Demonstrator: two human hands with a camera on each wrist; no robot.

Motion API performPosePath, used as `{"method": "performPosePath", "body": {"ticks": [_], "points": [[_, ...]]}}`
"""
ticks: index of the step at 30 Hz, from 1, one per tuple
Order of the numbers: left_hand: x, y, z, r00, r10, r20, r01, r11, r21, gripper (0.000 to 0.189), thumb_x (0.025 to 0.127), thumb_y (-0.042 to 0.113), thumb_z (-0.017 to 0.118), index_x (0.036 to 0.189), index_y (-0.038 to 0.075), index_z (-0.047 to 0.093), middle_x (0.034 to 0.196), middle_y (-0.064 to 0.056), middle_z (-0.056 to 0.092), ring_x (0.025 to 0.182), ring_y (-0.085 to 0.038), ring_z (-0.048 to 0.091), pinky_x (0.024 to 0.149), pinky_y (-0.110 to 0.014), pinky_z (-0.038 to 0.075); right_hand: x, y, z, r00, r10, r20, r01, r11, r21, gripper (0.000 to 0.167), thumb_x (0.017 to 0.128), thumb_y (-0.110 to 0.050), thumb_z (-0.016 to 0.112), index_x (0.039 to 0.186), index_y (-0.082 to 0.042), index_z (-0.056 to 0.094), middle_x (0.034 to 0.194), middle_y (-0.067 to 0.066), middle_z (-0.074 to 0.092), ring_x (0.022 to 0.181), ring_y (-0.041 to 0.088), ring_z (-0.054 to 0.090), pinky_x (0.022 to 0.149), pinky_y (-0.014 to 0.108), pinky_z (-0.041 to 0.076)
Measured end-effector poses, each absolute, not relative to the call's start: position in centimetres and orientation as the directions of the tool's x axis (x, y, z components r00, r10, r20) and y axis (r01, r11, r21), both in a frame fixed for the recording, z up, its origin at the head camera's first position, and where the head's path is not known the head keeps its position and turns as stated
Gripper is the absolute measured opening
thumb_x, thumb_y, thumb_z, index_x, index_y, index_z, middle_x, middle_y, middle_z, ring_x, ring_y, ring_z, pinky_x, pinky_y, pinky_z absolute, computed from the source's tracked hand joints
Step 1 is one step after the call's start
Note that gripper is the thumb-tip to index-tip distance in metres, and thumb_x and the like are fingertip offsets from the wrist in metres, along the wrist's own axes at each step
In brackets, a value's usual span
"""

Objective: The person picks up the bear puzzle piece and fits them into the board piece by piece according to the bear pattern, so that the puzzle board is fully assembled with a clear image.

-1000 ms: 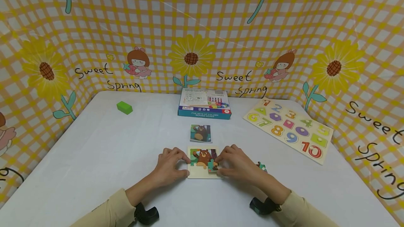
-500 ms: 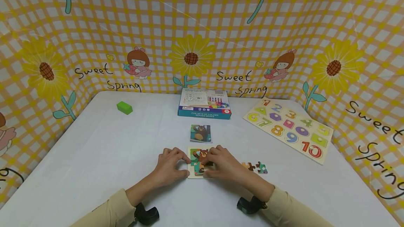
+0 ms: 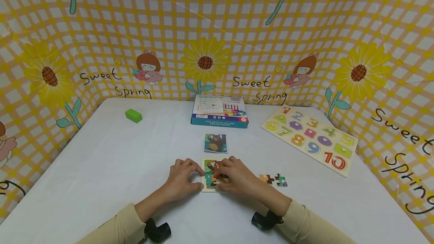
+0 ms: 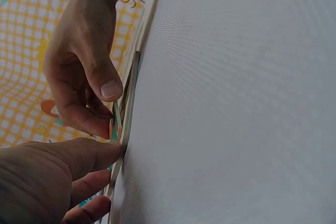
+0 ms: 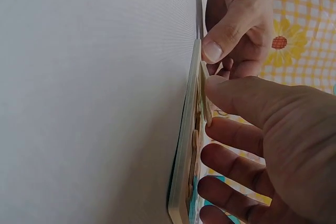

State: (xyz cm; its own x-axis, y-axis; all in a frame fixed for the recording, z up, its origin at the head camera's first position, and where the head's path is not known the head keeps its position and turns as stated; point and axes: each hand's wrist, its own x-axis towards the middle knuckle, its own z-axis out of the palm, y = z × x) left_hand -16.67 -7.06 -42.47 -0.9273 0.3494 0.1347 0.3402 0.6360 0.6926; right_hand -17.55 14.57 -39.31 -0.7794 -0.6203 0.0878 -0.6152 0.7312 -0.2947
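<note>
A wooden jigsaw board (image 3: 211,190) with a bear picture lies flat in front of me. My left hand (image 3: 183,178) holds its left edge, thumb near the lower corner and forefinger higher up. Between thumb and forefinger my right hand (image 3: 237,174) pinches a green and brown puzzle piece (image 3: 210,181) over the lower left of the board. In the right wrist view that piece (image 5: 205,90) is slightly tilted against the board, its far end near the left thumb. Much of the bear picture is hidden under my right fingers.
Loose puzzle pieces (image 3: 281,180) lie right of the board. A bear picture card (image 3: 215,143) is just behind it, with a bead-set box (image 3: 219,118) farther back. A number board (image 3: 310,138) lies at right, a green block (image 3: 133,115) at back left.
My right hand has carried the puzzle piece leftward across the board to its lower left and lowered it there. Loose pieces at right have come into sight. The left hand has stayed put.
</note>
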Motion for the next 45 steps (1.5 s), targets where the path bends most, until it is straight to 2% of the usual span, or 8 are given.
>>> {"method": "performPosePath", "body": {"ticks": [25,34,45], "points": [[-16.65,-6.94,-42.37,-0.930,0.342,0.136,0.337,0.639,0.692,0.020,0.073,0.019,0.076,0.090,0.020,0.067,0.103,0.002,0.057,0.100,-0.021,0.039,0.090,-0.049,0.027,-17.71,14.24,-39.59,-0.767,-0.634,0.097,-0.633,0.724,-0.275,0.024,0.075,-0.034,0.077,0.094,-0.020,0.070,0.093,-0.006,0.059,0.087,0.010,0.040,0.077,0.028,0.034],[-16.55,-6.55,-42.36,-0.929,0.340,0.146,0.339,0.626,0.703,0.015,0.073,0.020,0.077,0.083,0.021,0.066,0.102,0.003,0.057,0.099,-0.020,0.039,0.088,-0.049,0.026,-17.82,14.29,-39.62,-0.764,-0.638,0.096,-0.637,0.721,-0.272,0.025,0.075,-0.034,0.077,0.095,-0.020,0.070,0.093,-0.006,0.059,0.087,0.010,0.039,0.076,0.026,0.033],[-16.35,-6.23,-42.58,-0.929,0.332,0.165,0.350,0.637,0.687,0.014,0.073,0.021,0.077,0.082,0.022,0.066,0.102,0.002,0.054,0.099,-0.021,0.038,0.086,-0.047,0.026,-17.79,14.34,-39.58,-0.766,-0.636,0.095,-0.634,0.721,-0.279,0.026,0.075,-0.034,0.077,0.096,-0.020,0.070,0.093,-0.006,0.058,0.087,0.010,0.038,0.075,0.026,0.032]]}}
